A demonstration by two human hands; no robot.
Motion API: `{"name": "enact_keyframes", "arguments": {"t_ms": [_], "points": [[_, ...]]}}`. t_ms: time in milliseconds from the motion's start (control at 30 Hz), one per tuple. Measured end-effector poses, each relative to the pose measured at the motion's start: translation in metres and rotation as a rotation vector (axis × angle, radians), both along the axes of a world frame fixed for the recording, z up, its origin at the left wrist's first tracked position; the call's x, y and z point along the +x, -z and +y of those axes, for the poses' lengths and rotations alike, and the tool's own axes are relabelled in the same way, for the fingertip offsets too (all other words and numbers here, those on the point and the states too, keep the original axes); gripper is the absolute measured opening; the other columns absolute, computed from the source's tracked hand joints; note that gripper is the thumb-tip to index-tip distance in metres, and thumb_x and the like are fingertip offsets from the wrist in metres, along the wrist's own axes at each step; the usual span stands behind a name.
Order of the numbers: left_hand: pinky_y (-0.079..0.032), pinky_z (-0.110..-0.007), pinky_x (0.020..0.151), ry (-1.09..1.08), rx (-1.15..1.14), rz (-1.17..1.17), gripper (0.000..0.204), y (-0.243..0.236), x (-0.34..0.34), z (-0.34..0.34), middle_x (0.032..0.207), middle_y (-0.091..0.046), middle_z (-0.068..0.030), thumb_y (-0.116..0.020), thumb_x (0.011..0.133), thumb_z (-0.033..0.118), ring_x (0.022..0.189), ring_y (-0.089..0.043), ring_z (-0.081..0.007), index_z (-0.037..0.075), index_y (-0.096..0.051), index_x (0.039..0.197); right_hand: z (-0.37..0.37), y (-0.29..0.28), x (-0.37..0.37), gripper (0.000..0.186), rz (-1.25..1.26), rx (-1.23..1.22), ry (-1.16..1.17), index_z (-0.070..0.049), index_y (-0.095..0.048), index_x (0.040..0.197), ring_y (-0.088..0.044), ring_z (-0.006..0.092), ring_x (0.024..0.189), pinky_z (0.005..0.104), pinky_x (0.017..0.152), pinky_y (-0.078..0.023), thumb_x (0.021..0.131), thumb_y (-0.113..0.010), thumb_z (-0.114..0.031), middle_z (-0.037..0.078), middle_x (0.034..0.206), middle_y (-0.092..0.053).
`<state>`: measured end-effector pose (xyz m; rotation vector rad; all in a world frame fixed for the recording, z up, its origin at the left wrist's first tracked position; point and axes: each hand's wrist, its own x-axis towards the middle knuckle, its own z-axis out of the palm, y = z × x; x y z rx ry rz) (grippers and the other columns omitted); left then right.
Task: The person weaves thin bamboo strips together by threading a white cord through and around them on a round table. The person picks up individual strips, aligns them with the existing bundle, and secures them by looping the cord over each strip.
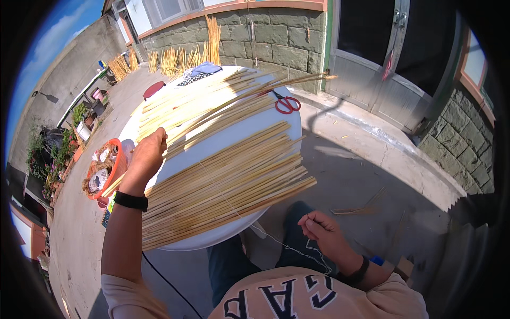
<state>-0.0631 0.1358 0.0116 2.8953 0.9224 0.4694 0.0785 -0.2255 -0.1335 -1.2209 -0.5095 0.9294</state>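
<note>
Noting left hand (150, 149) clenched round stalks (234, 103), right hand (325, 234) curled, hold unclear; I judge slack string (285, 245) beside right could snag.

Dark capital letters (279, 303) across the beige shirt (345, 304)

On the table (212, 148), a near row of stalks (255, 174) lies in front, crossed by a thread (219, 190), with a far pile of stalks (194, 112) behind it. Scissors (284, 100) sit at the right edge and a cloth (206, 69) at the far edge, while a basket (119, 162) is just left, its support hard to tell. Behind, upright stalks (178, 62) stand along the wall (289, 34), left of the doors (353, 80).
</note>
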Motion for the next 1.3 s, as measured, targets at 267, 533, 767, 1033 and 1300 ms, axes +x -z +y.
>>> {"name": "enact_keyframes", "arguments": {"t_ms": [267, 533, 767, 1033, 1300], "points": [[-0.041, -0.026, 0.056, 0.15, -0.752, 0.002, 0.007, -0.012, -0.034, -0.113, 0.063, -0.05, -0.0051, -0.049, 0.077, 0.0, 0.057, -0.048, -0.0119, -0.001, -0.044, 0.083, 0.022, -0.023, 0.009, 0.017, 0.332, 0.315, 0.186, -0.001, -0.056, 0.101, -0.029, 0.0018, 0.051, 0.0159, 0.045, -0.023, 0.086, -0.052, -0.008, -0.006, 0.061, -0.039], [-0.044, -0.025, 0.06, 0.257, -1.127, 0.159, 0.009, 0.052, -0.034, -0.167, 0.069, -0.052, -0.0048, -0.049, 0.079, 0.0, 0.063, -0.052, -0.0115, -0.001, -0.049, 0.088, 0.029, -0.035, -0.009, 0.024, 0.35, 0.289, 0.13, 0.002, -0.056, 0.107, -0.029, 0.0019, 0.051, 0.0154, 0.045, -0.023, 0.084, -0.054, -0.004, -0.006, 0.063, -0.041], [-0.045, -0.023, 0.063, 0.211, -1.325, 0.132, 0.011, 0.076, -0.035, -0.183, 0.069, -0.055, -0.0039, -0.052, 0.079, 0.001, 0.065, -0.055, -0.0112, -0.002, -0.055, 0.089, 0.02, -0.016, -0.014, 0.018, 0.279, 0.2, 0.195, 0.002, -0.061, 0.097, -0.033, 0.0012, 0.047, 0.0151, 0.042, -0.023, 0.081, -0.059, -0.005, -0.002, 0.068, -0.053], [-0.046, -0.023, 0.068, 0.146, -1.458, 0.131, 0.015, 0.085, -0.041, -0.19, 0.075, -0.06, -0.0064, -0.054, 0.08, 0.004, 0.07, -0.058, -0.0123, -0.003, -0.058, 0.092, 0.019, -0.01, -0.02, 0.015, 0.188, 0.118, 0.196, 0.0, -0.063, 0.093, -0.031, 0.0003, 0.045, 0.0155, 0.04, -0.022, 0.08, -0.061, -0.007, -0.003, 0.067, -0.054], [-0.048, -0.023, 0.067, 0.209, -1.431, -0.08, 0.011, 0.078, -0.041, -0.174, 0.075, -0.061, -0.0072, -0.052, 0.081, 0.003, 0.069, -0.059, -0.0114, -0.003, -0.057, 0.089, 0.03, -0.025, -0.018, 0.017, 0.113, 0.136, 0.224, -0.001, -0.063, 0.091, -0.029, -0.0001, 0.044, 0.0175, 0.04, -0.02, 0.082, -0.062, -0.015, -0.007, 0.055, -0.042]]}}
